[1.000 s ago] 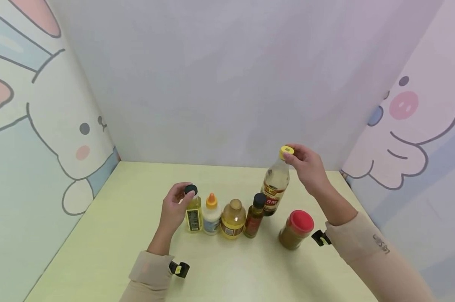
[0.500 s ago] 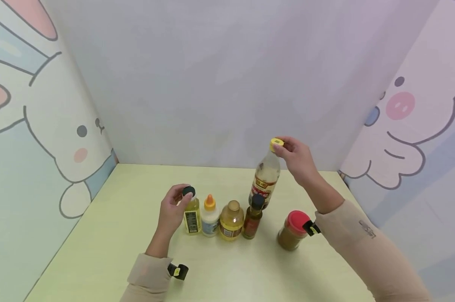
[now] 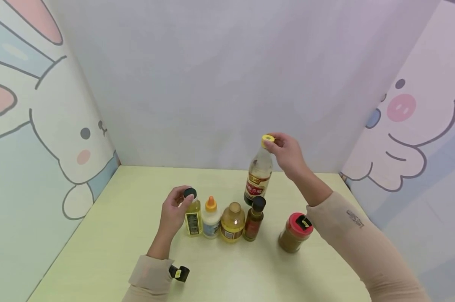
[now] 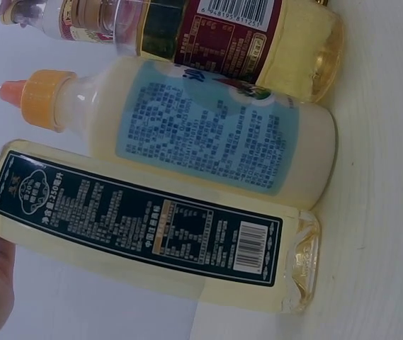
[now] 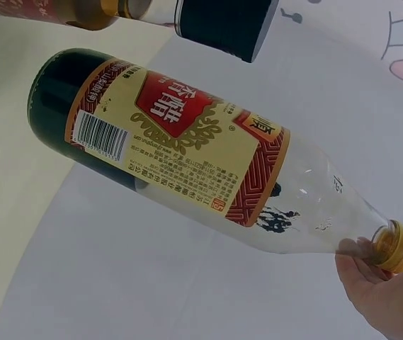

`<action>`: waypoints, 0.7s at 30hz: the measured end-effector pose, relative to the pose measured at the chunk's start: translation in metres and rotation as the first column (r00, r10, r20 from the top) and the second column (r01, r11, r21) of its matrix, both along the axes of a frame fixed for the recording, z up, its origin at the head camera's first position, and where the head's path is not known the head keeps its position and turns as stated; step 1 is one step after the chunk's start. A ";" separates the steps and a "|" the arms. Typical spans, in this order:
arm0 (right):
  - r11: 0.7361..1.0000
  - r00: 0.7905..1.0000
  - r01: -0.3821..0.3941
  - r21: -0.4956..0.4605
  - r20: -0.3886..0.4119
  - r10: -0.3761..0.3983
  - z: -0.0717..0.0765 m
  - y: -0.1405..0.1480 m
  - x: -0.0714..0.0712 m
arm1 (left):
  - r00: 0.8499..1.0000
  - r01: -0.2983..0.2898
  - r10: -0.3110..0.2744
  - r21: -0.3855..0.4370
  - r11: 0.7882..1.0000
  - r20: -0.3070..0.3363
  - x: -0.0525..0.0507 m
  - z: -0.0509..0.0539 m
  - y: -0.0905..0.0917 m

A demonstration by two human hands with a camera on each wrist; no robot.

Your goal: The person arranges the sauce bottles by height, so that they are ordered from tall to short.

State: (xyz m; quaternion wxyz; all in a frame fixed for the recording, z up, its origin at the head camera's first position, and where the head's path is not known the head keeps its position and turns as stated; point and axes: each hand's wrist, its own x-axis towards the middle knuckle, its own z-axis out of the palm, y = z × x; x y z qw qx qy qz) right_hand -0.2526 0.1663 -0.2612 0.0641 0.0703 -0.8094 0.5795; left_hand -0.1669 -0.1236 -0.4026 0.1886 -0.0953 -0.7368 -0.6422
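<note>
My left hand pinches the dark cap of a square bottle of yellow liquid, which stands at the left end of a row. In the right hand is the yellow cap of a tall glass bottle, gripped by thumb and fingers. This bottle is behind a small dark-capped bottle; whether its base touches the table I cannot tell. Its red and cream label faces the right wrist camera. Beside the square bottle stands a white bottle with an orange nozzle, then a round bottle of yellow liquid.
A red-lidded jar stands apart at the right, partly under the right wrist's black strap. The pale yellow table meets a plain grey wall behind and cartoon-printed walls at both sides.
The right hand has moved left with the tall bottle, from right of the small dark-capped bottle to behind it. The left hand has kept its hold on the square bottle's cap.
</note>
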 end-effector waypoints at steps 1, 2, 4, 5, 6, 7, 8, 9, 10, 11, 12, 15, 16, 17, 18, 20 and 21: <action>1.000 1.000 -0.001 0.000 0.001 0.001 0.000 -0.002 -0.001 | 1.000 0.000 0.000 -0.002 1.000 -0.005 0.002 0.003 0.000; 1.000 1.000 -0.002 0.000 0.002 0.002 0.001 -0.004 -0.002 | 1.000 -0.002 0.002 -0.004 1.000 -0.008 0.003 0.004 0.001; 1.000 1.000 -0.006 0.005 0.005 0.006 0.002 -0.007 -0.004 | 1.000 0.001 -0.001 -0.006 1.000 -0.009 0.005 0.006 0.001; 1.000 1.000 -0.009 0.005 0.004 0.009 0.003 -0.009 -0.005 | 1.000 0.002 -0.003 -0.006 1.000 -0.011 0.005 0.007 0.001; 1.000 1.000 -0.013 0.003 0.002 0.013 0.004 -0.011 -0.005 | 1.000 0.005 -0.005 -0.003 1.000 -0.010 0.005 0.008 0.001; 1.000 1.000 -0.015 0.001 0.000 0.015 0.005 -0.013 -0.006 | 1.000 0.008 -0.008 -0.001 1.000 -0.007 0.005 0.008 0.000; 1.000 1.000 -0.017 -0.003 0.001 0.017 0.006 -0.015 -0.006 | 1.000 0.010 -0.010 -0.002 1.000 -0.003 0.005 0.009 0.000; 1.000 1.000 -0.018 -0.003 0.000 0.018 0.007 -0.018 -0.006 | 1.000 0.012 -0.012 0.001 1.000 0.002 0.005 0.009 0.000; 1.000 1.000 -0.018 -0.004 0.001 0.018 0.009 -0.020 -0.007 | 1.000 0.011 -0.011 0.002 1.000 0.004 0.006 0.009 0.001; 1.000 1.000 -0.018 -0.009 -0.001 0.018 0.011 -0.023 -0.007 | 1.000 0.010 -0.010 0.002 1.000 0.005 0.006 0.009 0.000; 1.000 1.000 -0.017 -0.010 -0.002 0.017 0.013 -0.025 -0.007 | 1.000 0.009 -0.009 0.002 1.000 0.008 0.006 0.009 0.001; 1.000 1.000 -0.013 -0.008 -0.004 0.013 0.018 -0.032 -0.008 | 1.000 0.010 -0.010 0.006 1.000 0.014 0.006 0.010 0.001; 1.000 1.000 -0.014 -0.011 -0.003 0.014 0.019 -0.034 -0.009 | 1.000 0.008 -0.008 0.004 1.000 0.017 0.006 0.010 0.001; 1.000 1.000 -0.015 -0.014 -0.003 0.015 0.020 -0.036 -0.010 | 1.000 0.008 -0.008 0.002 1.000 0.019 0.005 0.010 0.000; 1.000 1.000 -0.017 -0.019 0.000 0.017 0.021 -0.038 -0.011 | 1.000 0.006 -0.007 0.001 1.000 0.023 0.005 0.010 0.000; 0.999 1.000 -0.022 -0.029 0.006 0.022 0.022 -0.043 -0.012 | 1.000 0.007 -0.007 0.001 1.000 0.024 0.005 0.009 0.000; 0.999 1.000 -0.024 -0.032 0.007 0.024 0.023 -0.045 -0.013 | 1.000 0.008 -0.008 0.000 1.000 0.024 0.005 0.009 0.001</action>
